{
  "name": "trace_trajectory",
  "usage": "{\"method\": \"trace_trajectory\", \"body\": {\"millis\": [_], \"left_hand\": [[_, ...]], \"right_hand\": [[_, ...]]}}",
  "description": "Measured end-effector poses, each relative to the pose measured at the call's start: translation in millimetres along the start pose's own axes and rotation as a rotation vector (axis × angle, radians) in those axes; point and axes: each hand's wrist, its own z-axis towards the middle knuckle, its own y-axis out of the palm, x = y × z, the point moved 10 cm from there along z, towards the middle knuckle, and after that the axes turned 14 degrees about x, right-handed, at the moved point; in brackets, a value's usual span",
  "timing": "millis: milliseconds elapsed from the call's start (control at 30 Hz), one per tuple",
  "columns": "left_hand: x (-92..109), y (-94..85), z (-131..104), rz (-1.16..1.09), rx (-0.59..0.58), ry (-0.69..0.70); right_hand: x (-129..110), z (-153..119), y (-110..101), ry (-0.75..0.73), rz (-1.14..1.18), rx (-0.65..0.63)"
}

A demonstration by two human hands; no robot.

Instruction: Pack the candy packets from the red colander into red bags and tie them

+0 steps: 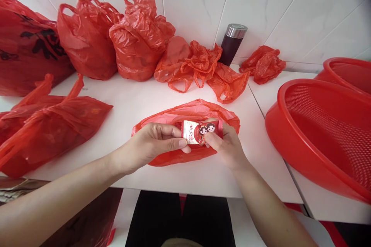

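A small red and white wrapped packet (pixel 193 132), printed with two cartoon figures and characters, is held level between both hands. My left hand (pixel 158 142) pinches its left end between thumb and fingers. My right hand (pixel 227 142) grips its right end, with the thumb over the printed front. Beneath and behind the packet, an open red plastic bag (pixel 179 158) lies spread on the white table (pixel 249 173). What the bag holds is mostly hidden by the hands and packet.
Full red bags (pixel 87 42) stand along the left and back, one (pixel 58 123) at near left. Crumpled red bags (pixel 203 60) lie near a dark flask (pixel 232 44) by the tiled wall. Red perforated baskets (pixel 307 142) occupy the right side.
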Motion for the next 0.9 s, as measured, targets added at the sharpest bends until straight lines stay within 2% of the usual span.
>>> {"method": "trace_trajectory", "body": {"millis": [233, 533, 900], "left_hand": [[-2, 4.1, 0, -0.03, 0.001, -0.024], [-5, 7.3, -1, -0.061, -0.036, -0.04], [-1, 12.1, -2, -0.08, -0.08, -0.007]], "right_hand": [[20, -1, -4, 0.149, 0.075, 0.041], [20, -1, -3, 0.19, 0.136, 0.03], [18, -1, -1, 0.153, 0.055, 0.014]]}}
